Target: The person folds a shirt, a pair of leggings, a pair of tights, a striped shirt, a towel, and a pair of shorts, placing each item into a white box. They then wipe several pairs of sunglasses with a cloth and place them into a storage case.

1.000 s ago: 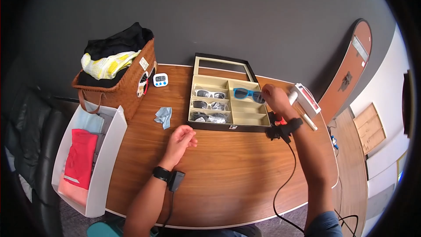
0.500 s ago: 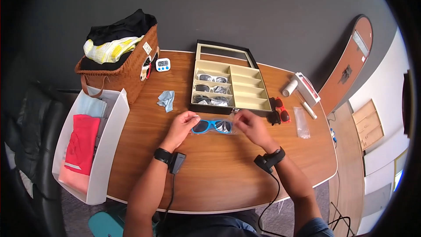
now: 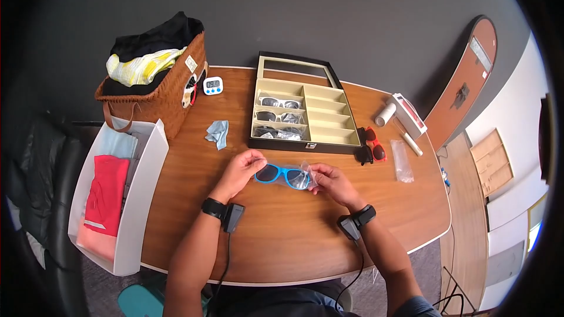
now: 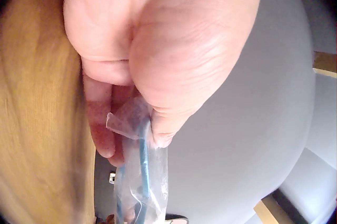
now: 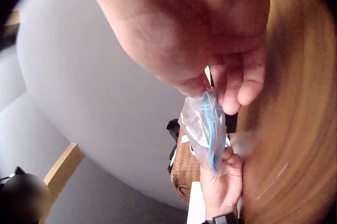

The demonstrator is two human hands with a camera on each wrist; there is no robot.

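Note:
Between my hands, in front of the case, hang blue-framed sunglasses (image 3: 284,175) inside a clear plastic sleeve (image 4: 138,182). My left hand (image 3: 236,175) pinches the sleeve's left end between thumb and fingers. At the other end, my right hand (image 3: 333,184) pinches the crumpled plastic (image 5: 202,121) beside the right lens. Behind them stands an open glasses case (image 3: 282,145) with cream compartments. Its left column holds white sunglasses (image 3: 279,103), another light-framed pair (image 3: 278,117) and dark bagged glasses (image 3: 277,132); the right column shows bare compartments.
Right of the case lie red sunglasses (image 3: 376,145), black sunglasses (image 3: 363,154), a flat plastic sleeve (image 3: 403,162), a white roll (image 3: 385,115) and a box (image 3: 409,115). At left are a blue cloth (image 3: 217,134), a timer (image 3: 212,86), a wicker basket (image 3: 176,108) and a white bin (image 3: 154,167) of clothes.
The blue sunglasses have come out of the case's right column to between both hands. My right hand moved from the case to the sleeve's right end; my left hand took the other end.

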